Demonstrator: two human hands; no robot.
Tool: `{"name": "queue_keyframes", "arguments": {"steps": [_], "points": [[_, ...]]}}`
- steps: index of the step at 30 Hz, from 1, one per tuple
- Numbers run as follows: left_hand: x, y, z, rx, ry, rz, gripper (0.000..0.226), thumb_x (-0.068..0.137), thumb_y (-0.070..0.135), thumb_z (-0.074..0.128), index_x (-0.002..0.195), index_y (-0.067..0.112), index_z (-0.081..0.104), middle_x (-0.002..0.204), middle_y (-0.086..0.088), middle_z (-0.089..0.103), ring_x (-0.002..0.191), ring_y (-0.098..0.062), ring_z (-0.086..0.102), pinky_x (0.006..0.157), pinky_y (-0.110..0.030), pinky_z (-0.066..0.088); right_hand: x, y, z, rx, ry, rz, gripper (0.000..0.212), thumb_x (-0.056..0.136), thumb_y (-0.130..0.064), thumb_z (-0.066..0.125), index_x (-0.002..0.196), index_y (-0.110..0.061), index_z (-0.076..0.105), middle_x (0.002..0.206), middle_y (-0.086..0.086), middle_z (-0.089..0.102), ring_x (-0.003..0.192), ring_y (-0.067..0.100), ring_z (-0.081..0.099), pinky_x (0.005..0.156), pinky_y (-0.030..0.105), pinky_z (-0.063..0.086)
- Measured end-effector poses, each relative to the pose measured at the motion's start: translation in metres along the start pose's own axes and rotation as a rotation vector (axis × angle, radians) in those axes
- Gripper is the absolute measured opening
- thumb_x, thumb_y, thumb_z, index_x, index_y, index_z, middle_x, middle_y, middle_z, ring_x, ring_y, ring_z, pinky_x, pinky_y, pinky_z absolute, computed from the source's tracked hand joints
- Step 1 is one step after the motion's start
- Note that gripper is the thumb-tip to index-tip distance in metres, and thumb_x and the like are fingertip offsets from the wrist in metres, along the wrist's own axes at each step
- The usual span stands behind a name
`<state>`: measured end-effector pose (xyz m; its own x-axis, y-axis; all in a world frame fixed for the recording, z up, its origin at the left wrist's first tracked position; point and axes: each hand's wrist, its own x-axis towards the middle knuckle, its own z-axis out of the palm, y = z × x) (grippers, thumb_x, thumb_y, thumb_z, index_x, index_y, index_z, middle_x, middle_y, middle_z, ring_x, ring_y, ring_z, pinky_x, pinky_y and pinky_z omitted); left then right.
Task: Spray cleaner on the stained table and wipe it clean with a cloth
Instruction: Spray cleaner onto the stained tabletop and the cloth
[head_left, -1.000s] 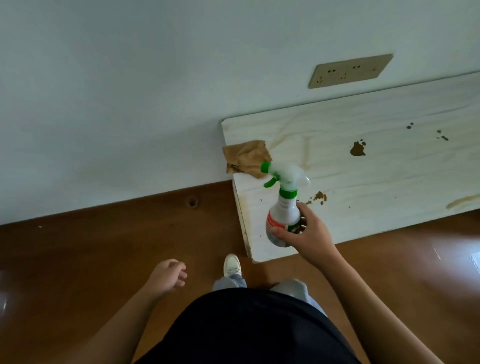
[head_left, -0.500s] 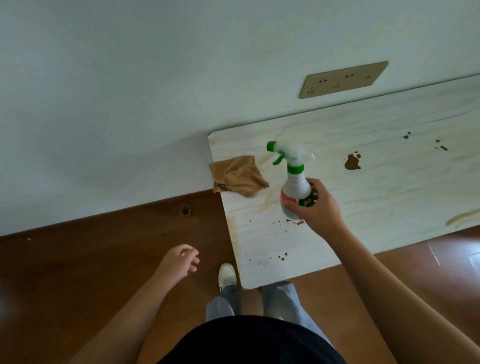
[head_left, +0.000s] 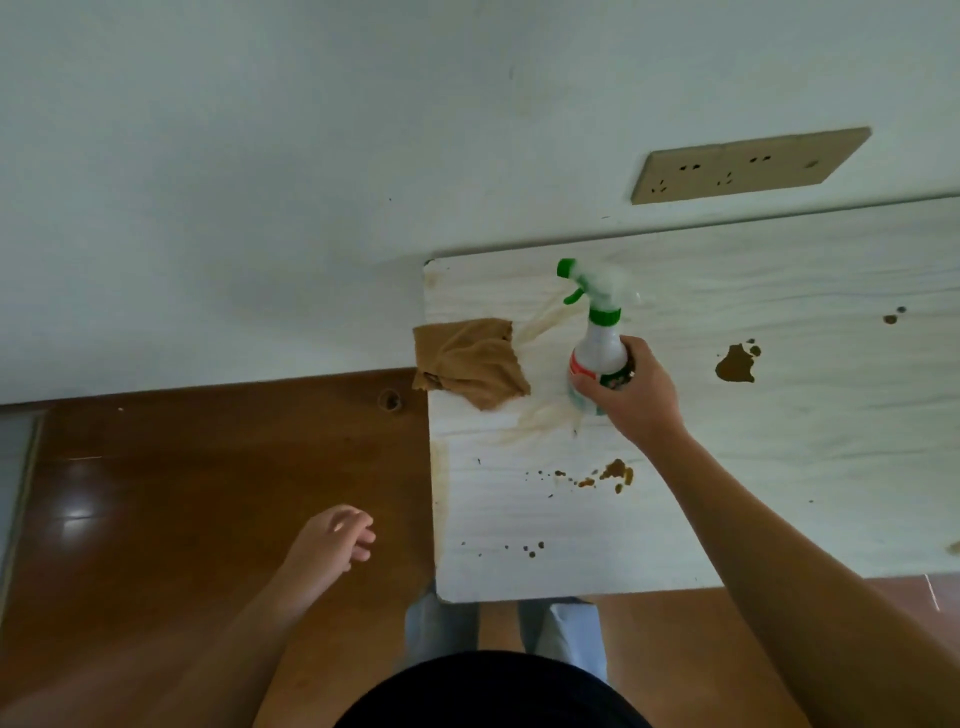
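Right hand: its fingers wrap tight around the bottom part of the spray bottle.
Spray bottle: it is white with a green nozzle and trigger. It stands up over the table, near the left end. The nozzle points left, toward the wall side.
Left hand: it holds nothing. The fingers are loose and a little curled. It hangs over the brown floor, just left of the table edge.
Cloth: it is brown and crumpled. It lies on the left edge of the table, just left of the bottle, and one corner hangs off.
Stains: one big brown blot sits to the right of the bottle. Small brown spots lie nearer the person. Pale streaks run beside the cloth.
Wall socket: it is on the wall above the table.
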<state>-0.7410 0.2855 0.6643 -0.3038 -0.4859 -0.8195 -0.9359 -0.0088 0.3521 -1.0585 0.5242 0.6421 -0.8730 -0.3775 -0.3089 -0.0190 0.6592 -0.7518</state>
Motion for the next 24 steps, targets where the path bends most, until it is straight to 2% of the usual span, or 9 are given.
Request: {"name": "queue_keyframes", "arguments": {"steps": [4,6,10,13,15,18,21,24], "points": [[-0.002,0.008,0.013,-0.019,0.037,0.009,0.016,0.105,0.030,0.052,0.104,0.021,0.065,0.102,-0.001,0.072,0.093,-0.019,0.071,0.082,-0.033,0.054,0.015,-0.003,-0.005,-0.047,0.008,-0.067,0.058,0.072,-0.046,0.080,0.116,-0.029,0.047,0.101,-0.006,0.058,0.091,0.015,0.058,0.074,0.033,0.051],[-0.004,0.010,0.018,-0.008,0.035,0.008,0.015,0.105,0.031,0.052,0.104,0.022,0.064,0.101,-0.001,0.072,0.092,-0.018,0.071,0.079,-0.030,0.054,0.020,-0.005,-0.008,-0.018,-0.008,-0.087,0.051,0.072,-0.042,0.080,0.111,-0.030,0.048,0.098,-0.007,0.060,0.089,0.015,0.060,0.073,0.034,0.052],[-0.007,0.011,0.025,0.002,0.018,-0.016,0.016,0.105,0.032,0.051,0.107,0.021,0.063,0.103,-0.001,0.072,0.092,-0.018,0.071,0.078,-0.029,0.053,0.025,-0.010,-0.014,0.033,0.004,-0.095,0.046,0.076,-0.045,0.078,0.110,-0.028,0.053,0.102,-0.009,0.063,0.090,0.008,0.061,0.076,0.033,0.054],[-0.009,0.006,0.027,-0.014,0.018,-0.037,0.016,0.105,0.032,0.052,0.109,0.021,0.063,0.105,-0.002,0.071,0.093,-0.019,0.071,0.081,-0.030,0.054,0.032,-0.021,-0.018,0.126,-0.038,-0.083,0.050,0.076,-0.045,0.080,0.114,-0.028,0.053,0.104,-0.011,0.064,0.095,0.007,0.063,0.080,0.033,0.054],[-0.012,0.003,0.028,-0.021,0.024,-0.045,0.016,0.105,0.030,0.052,0.110,0.020,0.062,0.105,-0.003,0.070,0.093,-0.020,0.070,0.081,-0.030,0.053,0.040,-0.033,-0.018,0.154,-0.086,-0.093,0.052,0.074,-0.046,0.081,0.115,-0.027,0.054,0.101,-0.011,0.066,0.093,0.008,0.064,0.079,0.032,0.054],[-0.014,-0.002,0.028,-0.039,0.031,-0.057,0.015,0.105,0.028,0.052,0.109,0.019,0.062,0.105,-0.004,0.070,0.094,-0.022,0.070,0.083,-0.033,0.052,0.048,-0.043,-0.014,0.120,-0.120,-0.123,0.043,0.078,-0.047,0.078,0.111,-0.027,0.059,0.092,-0.009,0.067,0.088,0.009,0.065,0.079,0.036,0.056],[-0.015,-0.004,0.026,-0.058,0.033,-0.069,0.016,0.105,0.028,0.051,0.110,0.018,0.062,0.107,-0.005,0.070,0.095,-0.023,0.070,0.080,-0.031,0.052,0.048,-0.052,-0.009,0.159,-0.174,-0.097,0.043,0.084,-0.038,0.073,0.124,-0.034,0.059,0.087,-0.010,0.063,0.087,0.014,0.065,0.080,0.036,0.055],[-0.016,-0.005,0.024,-0.072,0.030,-0.074,0.018,0.105,0.030,0.051,0.114,0.018,0.062,0.108,-0.005,0.070,0.095,-0.021,0.069,0.076,-0.029,0.050,0.037,-0.062,-0.003,0.171,-0.246,-0.083,0.044,0.082,-0.025,0.074,0.122,-0.028,0.057,0.083,-0.003,0.060,0.084,0.021,0.064,0.075,0.034,0.053]]}}
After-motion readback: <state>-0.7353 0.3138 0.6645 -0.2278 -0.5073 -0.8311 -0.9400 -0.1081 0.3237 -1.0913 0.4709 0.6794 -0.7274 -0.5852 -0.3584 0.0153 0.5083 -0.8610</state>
